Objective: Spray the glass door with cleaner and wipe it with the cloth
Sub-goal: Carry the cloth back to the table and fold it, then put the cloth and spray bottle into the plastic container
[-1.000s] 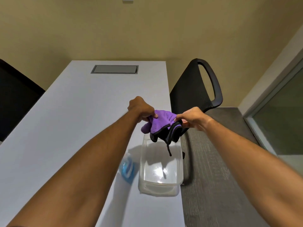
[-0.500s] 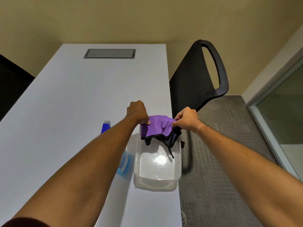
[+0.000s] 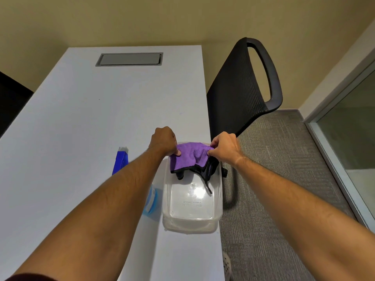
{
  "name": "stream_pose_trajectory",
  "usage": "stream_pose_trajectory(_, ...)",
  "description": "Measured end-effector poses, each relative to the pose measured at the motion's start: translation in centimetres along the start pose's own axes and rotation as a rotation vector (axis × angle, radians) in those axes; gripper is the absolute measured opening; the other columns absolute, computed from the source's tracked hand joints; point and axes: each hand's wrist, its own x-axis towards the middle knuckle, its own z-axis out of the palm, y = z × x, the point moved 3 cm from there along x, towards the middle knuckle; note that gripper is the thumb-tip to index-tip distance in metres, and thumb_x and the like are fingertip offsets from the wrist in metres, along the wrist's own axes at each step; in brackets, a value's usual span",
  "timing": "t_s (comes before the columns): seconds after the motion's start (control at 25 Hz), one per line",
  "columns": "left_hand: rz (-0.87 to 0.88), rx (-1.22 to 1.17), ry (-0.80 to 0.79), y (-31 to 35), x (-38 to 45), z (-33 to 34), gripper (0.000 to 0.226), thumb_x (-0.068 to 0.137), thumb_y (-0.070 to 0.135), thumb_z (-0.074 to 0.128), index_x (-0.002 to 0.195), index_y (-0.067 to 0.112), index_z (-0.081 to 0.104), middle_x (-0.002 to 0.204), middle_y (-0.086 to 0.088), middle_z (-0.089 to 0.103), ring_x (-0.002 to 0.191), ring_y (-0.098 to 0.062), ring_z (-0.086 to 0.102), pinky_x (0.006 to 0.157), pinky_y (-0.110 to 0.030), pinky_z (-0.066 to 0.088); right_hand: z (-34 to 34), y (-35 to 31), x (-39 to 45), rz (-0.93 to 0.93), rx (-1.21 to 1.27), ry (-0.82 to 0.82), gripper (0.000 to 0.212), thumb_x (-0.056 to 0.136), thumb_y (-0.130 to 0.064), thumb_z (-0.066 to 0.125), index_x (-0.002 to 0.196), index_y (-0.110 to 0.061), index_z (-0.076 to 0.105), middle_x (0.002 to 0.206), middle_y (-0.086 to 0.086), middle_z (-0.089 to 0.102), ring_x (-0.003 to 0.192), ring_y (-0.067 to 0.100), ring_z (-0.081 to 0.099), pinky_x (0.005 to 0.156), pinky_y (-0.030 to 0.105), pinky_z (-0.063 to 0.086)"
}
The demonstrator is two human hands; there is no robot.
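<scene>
A purple cloth with a black edge (image 3: pixel 189 158) hangs over the far end of a clear plastic tub (image 3: pixel 191 218) on the white table (image 3: pixel 81 122). My left hand (image 3: pixel 164 141) pinches its left corner and my right hand (image 3: pixel 224 147) pinches its right corner. A blue spray bottle (image 3: pixel 121 159) lies on the table left of the tub, mostly hidden behind my left forearm. The glass door (image 3: pixel 353 134) is at the far right.
A black mesh chair (image 3: pixel 241 86) stands against the table's right edge, just beyond the tub. A grey cable hatch (image 3: pixel 129 59) is set in the table's far end. Grey carpet (image 3: pixel 274 169) lies between the table and the door. A dark chair (image 3: pixel 10 94) is at the left.
Both hands have lowered the cloth closer to the tub's far end. The view has tilted down, so the spray bottle's blue top now shows left of my left arm.
</scene>
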Motion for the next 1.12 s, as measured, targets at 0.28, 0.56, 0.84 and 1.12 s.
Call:
stream_pose_trajectory(0.28, 0.067, 0.079, 0.012, -0.4, -0.2, 0.8, 0.049, 0.060, 0.032, 0.092, 0.096, 0.007, 0.069, 0.101, -0.012, 0.069, 0.092, -0.027, 0.065, 0.083, -0.041, 0.057, -0.1, -0.6, -0.9, -0.075, -0.073, 0.032, 0.025, 0.078, -0.022, 0.073, 0.099, -0.009, 0.075, 0.092, 0.007, 0.072, 0.087, 0.021, 0.067, 0.076, 0.033, 0.059)
stream_pose_trajectory(0.56, 0.303, 0.490, 0.105, 0.6, -3.1, 1.7, 0.098, 0.075, 0.073, 0.057, 0.149, 0.015, 0.028, 0.151, -0.016, 0.034, 0.136, -0.033, 0.035, 0.107, -0.044, 0.037, -0.4, -1.7, -3.2, -0.242, -0.409, 0.060, 0.073, 0.090, -0.055, 0.048, 0.145, -0.009, 0.036, 0.139, 0.017, 0.047, 0.123, 0.028, 0.046, 0.100, 0.040, 0.043)
stream_pose_trajectory(0.84, 0.414, 0.503, 0.177, 0.4, -6.5, 1.9, 0.107, 0.080, 0.082, 0.033, 0.155, 0.016, -0.007, 0.163, -0.013, -0.011, 0.150, -0.030, -0.008, 0.119, -0.042, -0.005, 0.0, -2.7, -6.7, -0.206, -0.459, 0.121, 0.090, 0.089, -0.069, 0.032, 0.155, -0.011, 0.011, 0.161, 0.018, 0.013, 0.148, 0.033, 0.013, 0.119, 0.045, 0.014)
stream_pose_trajectory(1.12, 0.484, 0.536, 0.192, -0.2, -9.9, 1.7, 0.111, 0.070, 0.083, 0.015, 0.154, 0.015, -0.010, 0.162, -0.013, -0.014, 0.150, -0.030, -0.012, 0.119, -0.043, -0.010, -0.6, -3.3, -10.9, -0.160, -0.454, 0.176, 0.091, 0.090, -0.070, 0.029, 0.155, -0.012, 0.004, 0.163, 0.015, 0.002, 0.150, 0.030, 0.003, 0.120, 0.046, 0.008)
